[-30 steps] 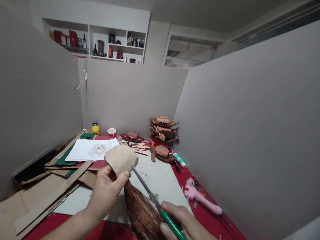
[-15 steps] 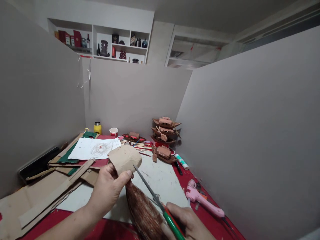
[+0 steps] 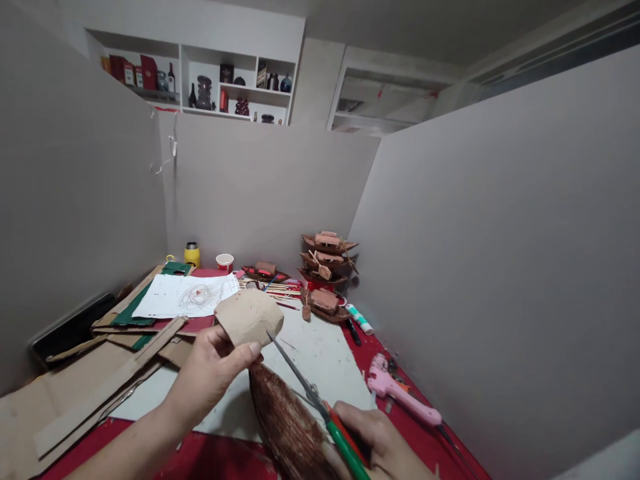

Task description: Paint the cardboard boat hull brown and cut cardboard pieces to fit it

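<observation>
Pinched between the thumb and fingers of my left hand point(image 3: 223, 363) is a piece of tan cardboard point(image 3: 250, 315) with a rounded right end. My right hand point(image 3: 377, 433) grips scissors point(image 3: 313, 397) with green and orange handles. Their tip touches or overlaps the cardboard's lower right edge; whether a cut is made there I cannot tell. Beneath both hands lies a long, ribbed, dark brown piece shaped like a boat hull point(image 3: 287, 420), partly hidden by the scissors and my right hand.
Small brown model boats point(image 3: 327, 260) are stacked at the back right, with another boat point(image 3: 325, 303) before them. A pink glue gun point(image 3: 405, 393) lies to the right. Cardboard strips point(image 3: 115, 380) and a drawn-on sheet point(image 3: 187, 297) are left. Grey partitions point(image 3: 265, 180) enclose the table.
The view has shifted slightly, so the background sits a little further left. My hands, the cardboard and the scissors keep nearly the same positions.
</observation>
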Demonstrator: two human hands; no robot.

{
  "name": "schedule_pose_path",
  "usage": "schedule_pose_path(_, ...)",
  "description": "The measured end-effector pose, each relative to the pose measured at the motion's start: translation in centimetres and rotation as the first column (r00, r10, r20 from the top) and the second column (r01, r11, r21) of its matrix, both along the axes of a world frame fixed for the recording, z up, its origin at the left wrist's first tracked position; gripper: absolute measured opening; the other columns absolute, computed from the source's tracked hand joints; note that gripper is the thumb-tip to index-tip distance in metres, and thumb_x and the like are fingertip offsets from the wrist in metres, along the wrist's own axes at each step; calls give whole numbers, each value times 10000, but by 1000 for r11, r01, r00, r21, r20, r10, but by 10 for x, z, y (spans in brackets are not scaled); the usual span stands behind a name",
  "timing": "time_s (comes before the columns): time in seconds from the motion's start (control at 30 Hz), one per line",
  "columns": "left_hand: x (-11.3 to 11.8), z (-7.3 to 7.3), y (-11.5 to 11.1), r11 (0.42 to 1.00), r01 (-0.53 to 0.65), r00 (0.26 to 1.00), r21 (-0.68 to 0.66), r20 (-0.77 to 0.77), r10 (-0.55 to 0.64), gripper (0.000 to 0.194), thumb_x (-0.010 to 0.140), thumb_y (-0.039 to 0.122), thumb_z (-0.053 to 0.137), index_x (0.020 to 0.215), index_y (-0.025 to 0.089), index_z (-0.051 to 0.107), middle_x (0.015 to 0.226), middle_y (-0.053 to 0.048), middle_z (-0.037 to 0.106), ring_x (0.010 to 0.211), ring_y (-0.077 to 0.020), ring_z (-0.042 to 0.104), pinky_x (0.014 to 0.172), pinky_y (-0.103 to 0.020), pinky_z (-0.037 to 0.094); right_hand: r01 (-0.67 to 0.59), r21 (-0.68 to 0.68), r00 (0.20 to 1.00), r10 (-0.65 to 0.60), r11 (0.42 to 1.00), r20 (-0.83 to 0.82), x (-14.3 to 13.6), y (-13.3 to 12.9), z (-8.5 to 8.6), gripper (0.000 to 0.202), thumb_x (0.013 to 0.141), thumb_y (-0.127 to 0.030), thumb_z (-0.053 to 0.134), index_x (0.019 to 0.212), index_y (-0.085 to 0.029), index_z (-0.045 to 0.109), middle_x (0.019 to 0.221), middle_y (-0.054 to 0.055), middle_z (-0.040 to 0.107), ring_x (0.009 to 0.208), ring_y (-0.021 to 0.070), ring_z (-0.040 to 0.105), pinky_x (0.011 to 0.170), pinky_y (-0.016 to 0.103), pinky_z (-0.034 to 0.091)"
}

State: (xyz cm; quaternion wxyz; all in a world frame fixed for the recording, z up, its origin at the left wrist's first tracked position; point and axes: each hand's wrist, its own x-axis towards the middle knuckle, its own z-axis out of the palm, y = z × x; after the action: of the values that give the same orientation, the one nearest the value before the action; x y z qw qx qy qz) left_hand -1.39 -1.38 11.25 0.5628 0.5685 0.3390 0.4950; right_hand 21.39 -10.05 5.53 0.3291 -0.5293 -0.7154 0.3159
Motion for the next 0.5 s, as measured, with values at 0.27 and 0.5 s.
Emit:
schedule_pose_path(0.27,-5,-5,3,995,45,985,-89,172,-29,220,715,262,780,891,150,711,765,-15,669,611,-131,573,587,-248,509,22,25,992,-25,999,127,0,-7,25,310,875,-478,550,826,-189,654,706,9,602,676,158,542,623,206,467)
schedule_pose_path(0.5,-12,5,2,980,87,942,-177,334,-24,179,710,235,786,848,142,721,796,-28,662,624,-114,559,585,-241,537,149,-65,985,-143,987,95,27,-15,11,627,805,-599,614,1268,-178,630,1212,138,670,1103,328,612,967,395,493)
